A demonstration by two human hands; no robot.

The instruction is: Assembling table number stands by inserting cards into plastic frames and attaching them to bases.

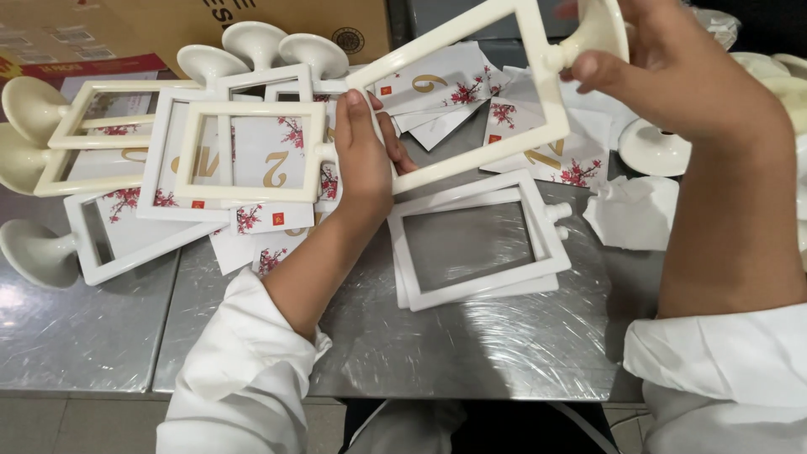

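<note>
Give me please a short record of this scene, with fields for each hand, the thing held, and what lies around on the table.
left hand: left hand grips the lower edge of the cream frame
right hand: right hand holds the round base at the frame's far end
held thing: the frame is empty and tilted above the table
under the hands: white frames, stacked flat on the metal table
left side: finished frames with cards lying in a pile
behind: loose flower cards, cardboard box
</note>
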